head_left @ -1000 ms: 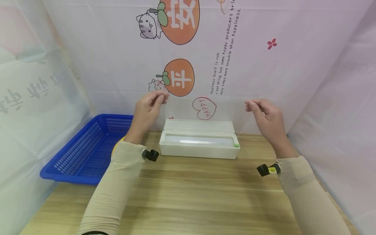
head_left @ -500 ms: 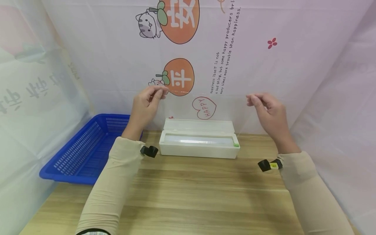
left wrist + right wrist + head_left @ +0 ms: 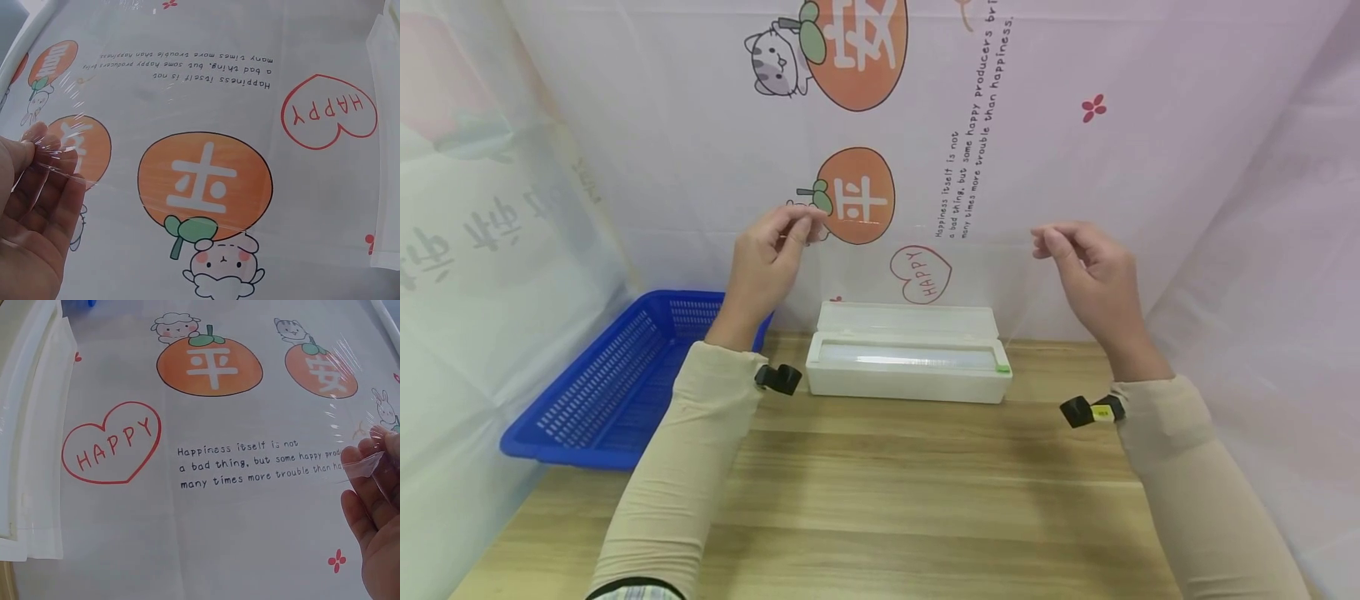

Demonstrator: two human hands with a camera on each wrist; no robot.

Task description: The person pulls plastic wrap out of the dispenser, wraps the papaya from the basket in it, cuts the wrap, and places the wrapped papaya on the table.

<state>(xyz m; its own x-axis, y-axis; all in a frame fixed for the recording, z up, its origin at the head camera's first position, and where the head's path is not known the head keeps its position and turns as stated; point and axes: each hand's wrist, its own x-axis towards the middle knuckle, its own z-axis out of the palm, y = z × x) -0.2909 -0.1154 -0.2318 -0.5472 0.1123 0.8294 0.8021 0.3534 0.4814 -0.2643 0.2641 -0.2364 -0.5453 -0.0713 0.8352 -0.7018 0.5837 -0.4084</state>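
Note:
A white cling-film dispenser box (image 3: 908, 367) lies open at the back of the wooden table. A clear sheet of cling film (image 3: 925, 283) rises from it, stretched between both raised hands. My left hand (image 3: 775, 250) pinches the film's upper left corner; the crinkled film (image 3: 62, 156) shows at its fingertips in the left wrist view. My right hand (image 3: 1078, 250) pinches the upper right corner, where the film (image 3: 359, 469) folds over the fingers. The box edge (image 3: 25, 425) shows at the left in the right wrist view.
A blue plastic basket (image 3: 617, 383) sits at the table's back left, under my left forearm. Printed plastic sheeting (image 3: 985, 125) walls in the back and both sides. The wooden table (image 3: 887, 500) reaches toward me.
Both hands have risen higher above the box, drawing more film upward out of the dispenser.

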